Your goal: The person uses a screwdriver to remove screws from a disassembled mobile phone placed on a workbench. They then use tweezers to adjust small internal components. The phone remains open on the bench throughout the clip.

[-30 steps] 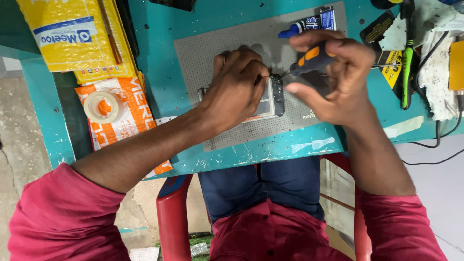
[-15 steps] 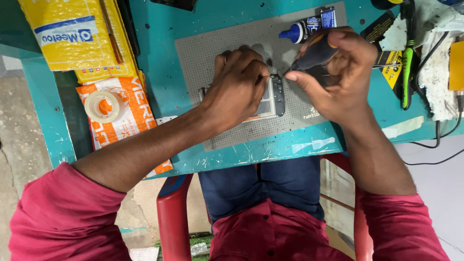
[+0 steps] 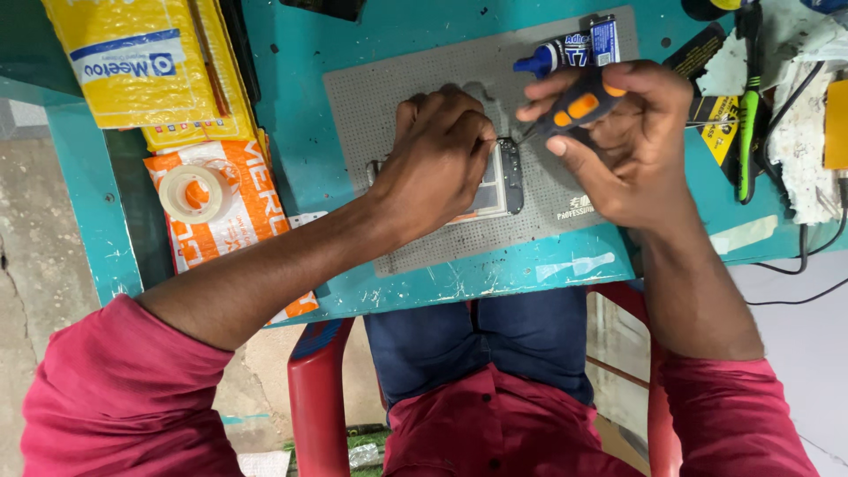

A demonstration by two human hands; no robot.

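Two hands are working a small screwdriver on an opened phone lying on a grey mat.

The phone (image 3: 496,181) is lying at the centre of the grey work mat (image 3: 371,97), its dark edge showing at 3 o'clock of the left hand (image 3: 437,163), which is pressing down over it with fingers curled together. The right hand (image 3: 623,141) is clamped around a black screwdriver with orange pads (image 3: 576,104), its tip angling toward 8 o'clock and meeting the phone's upper edge. A blue-capped glue tube (image 3: 565,53) is lying at 12 o'clock of the screwdriver, just beside it. A green-handled tool (image 3: 749,132) is resting at 3 o'clock of the right hand. A tape roll (image 3: 193,193) is sitting on orange packets (image 3: 256,203), well apart at 9 o'clock, on the teal table (image 3: 291,53).
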